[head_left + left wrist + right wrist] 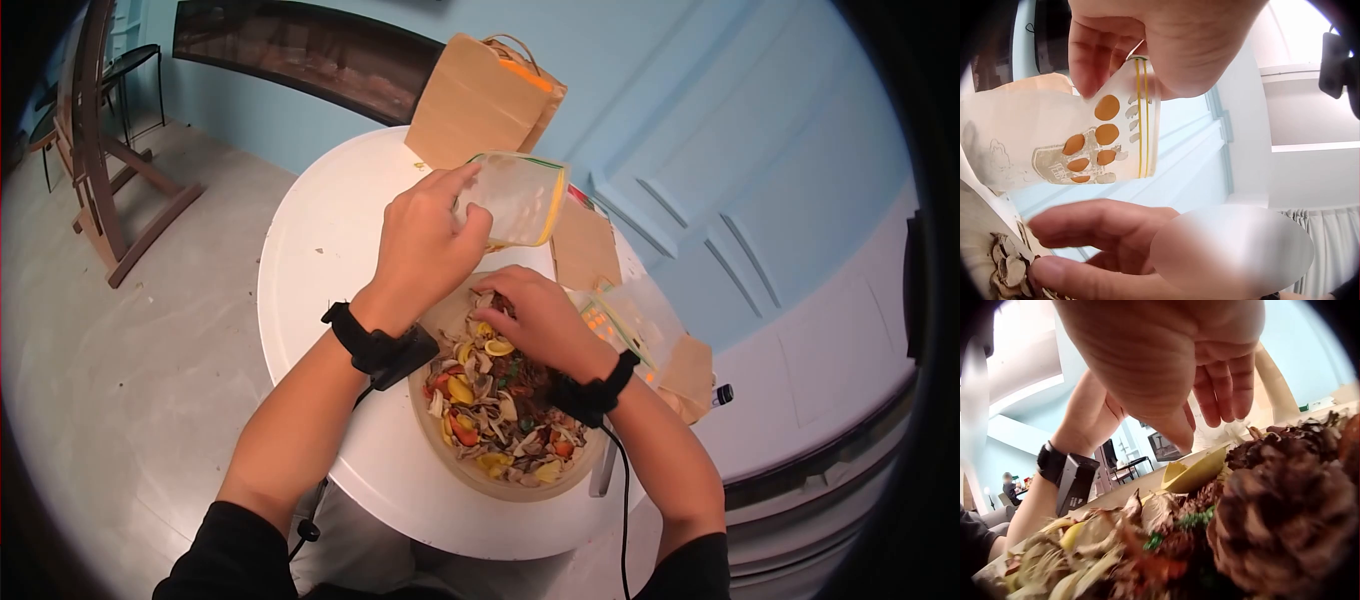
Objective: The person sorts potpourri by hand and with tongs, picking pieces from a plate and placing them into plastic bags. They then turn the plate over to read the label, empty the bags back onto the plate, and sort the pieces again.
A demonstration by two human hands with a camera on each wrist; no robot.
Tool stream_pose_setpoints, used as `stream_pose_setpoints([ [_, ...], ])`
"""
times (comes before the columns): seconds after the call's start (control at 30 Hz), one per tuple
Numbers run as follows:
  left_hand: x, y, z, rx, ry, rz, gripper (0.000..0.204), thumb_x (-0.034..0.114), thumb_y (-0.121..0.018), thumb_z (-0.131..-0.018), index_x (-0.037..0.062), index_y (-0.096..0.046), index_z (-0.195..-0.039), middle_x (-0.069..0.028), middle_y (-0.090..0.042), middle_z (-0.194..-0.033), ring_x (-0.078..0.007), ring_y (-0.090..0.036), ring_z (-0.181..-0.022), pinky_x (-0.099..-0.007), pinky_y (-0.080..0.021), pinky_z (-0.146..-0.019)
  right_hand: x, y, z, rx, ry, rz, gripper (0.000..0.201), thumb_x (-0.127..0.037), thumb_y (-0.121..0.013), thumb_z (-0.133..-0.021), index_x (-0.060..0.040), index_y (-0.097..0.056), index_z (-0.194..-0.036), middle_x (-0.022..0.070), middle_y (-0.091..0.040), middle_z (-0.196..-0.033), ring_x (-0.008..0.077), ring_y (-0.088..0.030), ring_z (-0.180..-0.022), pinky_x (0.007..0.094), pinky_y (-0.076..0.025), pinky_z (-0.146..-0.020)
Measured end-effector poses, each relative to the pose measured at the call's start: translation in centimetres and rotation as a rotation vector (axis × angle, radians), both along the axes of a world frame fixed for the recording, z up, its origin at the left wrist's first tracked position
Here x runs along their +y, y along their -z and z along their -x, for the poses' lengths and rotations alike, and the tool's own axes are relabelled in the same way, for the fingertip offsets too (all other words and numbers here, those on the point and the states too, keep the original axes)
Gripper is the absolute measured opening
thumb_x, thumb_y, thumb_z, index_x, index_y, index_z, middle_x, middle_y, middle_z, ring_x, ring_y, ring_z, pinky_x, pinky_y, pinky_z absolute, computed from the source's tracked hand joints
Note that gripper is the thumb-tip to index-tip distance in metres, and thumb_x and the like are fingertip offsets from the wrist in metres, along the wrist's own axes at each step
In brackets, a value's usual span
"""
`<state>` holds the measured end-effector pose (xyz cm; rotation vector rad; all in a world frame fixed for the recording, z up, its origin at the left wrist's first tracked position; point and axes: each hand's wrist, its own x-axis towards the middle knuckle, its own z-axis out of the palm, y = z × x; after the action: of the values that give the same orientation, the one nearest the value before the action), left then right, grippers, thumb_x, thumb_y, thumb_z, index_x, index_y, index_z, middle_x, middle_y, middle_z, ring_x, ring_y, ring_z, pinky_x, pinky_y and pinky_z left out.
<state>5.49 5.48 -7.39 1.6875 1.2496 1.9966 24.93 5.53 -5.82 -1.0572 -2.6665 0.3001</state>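
Note:
My left hand (425, 225) grips a clear zip bag (520, 200) by its edge, fingers and thumb curled on the plastic. In the left wrist view the bag has yellow zip lines and a printed label, and it hangs tilted on its side. Below stands a round beige bowl (500, 490) full of potpourri (508, 410): dried slices, yellow and red pieces, green bits. A pine cone (1285, 519) lies large in the right wrist view. My right hand (545, 315) is over the bowl's far side, its fingers extended and apart from the thumb, fingertips close to the dried pieces.
A white round table (320, 290) bears everything. A brown paper bag (480, 100) stands at its far edge. To the right lie a brown cardboard piece (585, 245) and another zip bag (610, 325) with orange marks. A wooden easel (110, 180) stands on the floor at left.

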Motion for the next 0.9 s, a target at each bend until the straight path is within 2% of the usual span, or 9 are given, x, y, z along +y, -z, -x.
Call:
stream_pose_setpoints([
  [0.1, 0.2, 0.1, 0.1, 0.003, -0.015, -0.004, 0.044, 0.010, -0.060, -0.081, -0.0037, -0.067, -0.122, -0.0163, -0.072, -0.104, -0.0193, -0.056, -0.059, -0.0311, -0.048, -0.061, 1.6, 0.8, 0.7, -0.177, -0.084, -0.108, 0.026, -0.016, -0.074, -0.085, -0.0076, -0.070, -0.109, 0.0152, -0.064, -0.100, 0.0344, -0.064, -0.096, 0.0424, -0.053, -0.087],
  [0.2, 0.2, 0.1, 0.2, 0.016, -0.019, 0.018, 0.044, 0.011, -0.060, -0.081, -0.0041, -0.067, -0.122, -0.0170, -0.072, -0.103, -0.0200, -0.056, -0.059, -0.0315, -0.049, -0.061, 1.9, 0.4, 1.2, -0.298, -0.050, -0.032, 0.027, -0.016, -0.079, -0.081, -0.0059, -0.068, -0.104, 0.0149, -0.064, -0.102, 0.0346, -0.064, -0.097, 0.0428, -0.052, -0.087],
  [0.3, 0.2, 0.1, 0.3, 0.023, -0.012, 0.019, 0.044, 0.011, -0.059, -0.081, -0.0045, -0.067, -0.122, -0.0177, -0.072, -0.102, -0.0206, -0.056, -0.058, -0.0320, -0.049, -0.061, 2.0, 0.4, 0.9, -0.305, -0.057, 0.022, 0.023, -0.013, -0.078, -0.081, -0.0053, -0.068, -0.100, 0.0151, -0.067, -0.100, 0.0370, -0.065, -0.095, 0.0432, -0.053, -0.086],
  [0.4, 0.2, 0.0, 0.2, 0.026, 0.008, 0.027, 0.044, 0.011, -0.059, -0.081, -0.0045, -0.068, -0.121, -0.0185, -0.072, -0.101, -0.0212, -0.056, -0.056, -0.0326, -0.049, -0.061, 2.3, 0.9, 0.4, -0.193, -0.105, -0.013, 0.022, -0.011, -0.077, -0.080, -0.0075, -0.069, -0.100, 0.0145, -0.067, -0.094, 0.0359, -0.065, -0.089, 0.0441, -0.054, -0.082],
  [0.5, 0.2, 0.0, 0.2, 0.052, 0.022, 0.052, 0.044, 0.012, -0.059, -0.081, -0.0040, -0.068, -0.121, -0.0191, -0.072, -0.102, -0.0217, -0.058, -0.055, -0.0330, -0.050, -0.062, 1.2, 0.0, 0.0, -0.006, 0.020, 0.178, 0.018, -0.012, -0.075, -0.086, -0.0051, -0.068, -0.101, 0.0106, -0.071, -0.094, 0.0282, -0.069, -0.082, 0.0371, -0.055, -0.075],
  [0.6, 0.3, 0.1, 0.2, 0.075, 0.036, 0.066, 0.045, 0.012, -0.059, -0.081, -0.0035, -0.068, -0.121, -0.0193, -0.072, -0.102, -0.0221, -0.061, -0.056, -0.0331, -0.052, -0.063, 0.4, -0.1, -1.8, 0.338, 0.245, 0.600, 0.021, -0.015, -0.074, -0.092, -0.0028, -0.066, -0.107, 0.0051, -0.073, -0.097, 0.0176, -0.070, -0.082, 0.0274, -0.055, -0.072],
  [0.7, 0.2, 0.0, 0.3, 0.103, 0.053, 0.070, 0.044, 0.012, -0.059, -0.081, -0.0029, -0.069, -0.122, -0.0188, -0.073, -0.102, -0.0223, -0.062, -0.057, -0.0334, -0.052, -0.064, -1.6, -1.5, -3.3, 0.667, 0.498, 0.940, 0.022, -0.013, -0.069, -0.097, -0.0029, -0.062, -0.116, 0.0037, -0.070, -0.097, 0.0152, -0.069, -0.083, 0.0203, -0.054, -0.067],
  [0.8, 0.0, -0.1, 0.1, 0.120, 0.094, 0.076, 0.044, 0.011, -0.059, -0.081, -0.0024, -0.069, -0.122, -0.0180, -0.073, -0.102, -0.0220, -0.062, -0.058, -0.0330, -0.052, -0.064, -2.9, -1.4, -5.4, 1.062, 0.497, 1.191, 0.025, -0.012, -0.064, -0.098, -0.0036, -0.060, -0.121, 0.0061, -0.070, -0.104, 0.0152, -0.068, -0.087, 0.0231, -0.054, -0.070],
  [0.9, -0.2, -0.3, 0.0, 0.155, 0.138, 0.085, 0.044, 0.010, -0.059, -0.081, -0.0021, -0.069, -0.122, -0.0170, -0.073, -0.103, -0.0209, -0.062, -0.059, -0.0319, -0.052, -0.064, -4.1, -1.7, -6.5, 1.234, 0.517, 1.255, 0.025, -0.013, -0.058, -0.101, -0.0043, -0.059, -0.124, 0.0093, -0.069, -0.108, 0.0195, -0.068, -0.088, 0.0245, -0.053, -0.068],
])
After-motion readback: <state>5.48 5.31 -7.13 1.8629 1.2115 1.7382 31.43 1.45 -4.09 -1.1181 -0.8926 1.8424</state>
